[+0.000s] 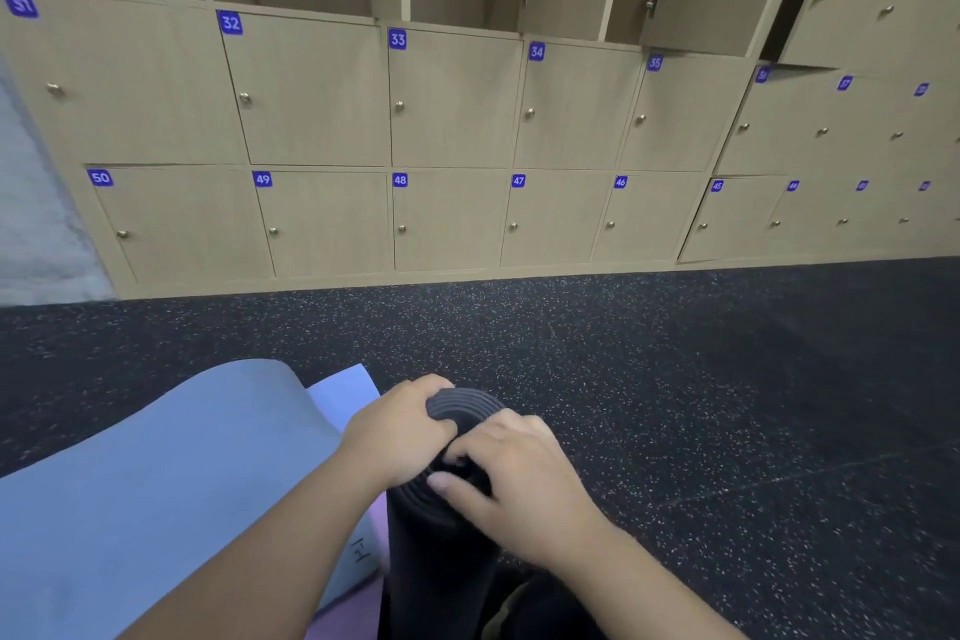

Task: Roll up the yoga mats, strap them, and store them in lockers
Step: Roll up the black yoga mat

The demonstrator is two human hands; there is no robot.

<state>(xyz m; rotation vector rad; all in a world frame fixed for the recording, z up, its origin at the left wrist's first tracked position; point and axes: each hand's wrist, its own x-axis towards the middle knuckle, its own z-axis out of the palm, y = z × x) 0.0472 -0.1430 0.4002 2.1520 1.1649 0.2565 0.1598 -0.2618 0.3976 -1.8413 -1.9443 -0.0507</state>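
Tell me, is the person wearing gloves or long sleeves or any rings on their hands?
No gloves. The left hand and the right hand are both bare, and both forearms are bare as far as the picture shows, so no sleeves reach them. I see no rings, watch or bracelet. The fingernails look short and plain.

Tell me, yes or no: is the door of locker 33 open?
No. Locker 33 has its door flush and closed with its knob facing out, while the compartments directly above it stand open.
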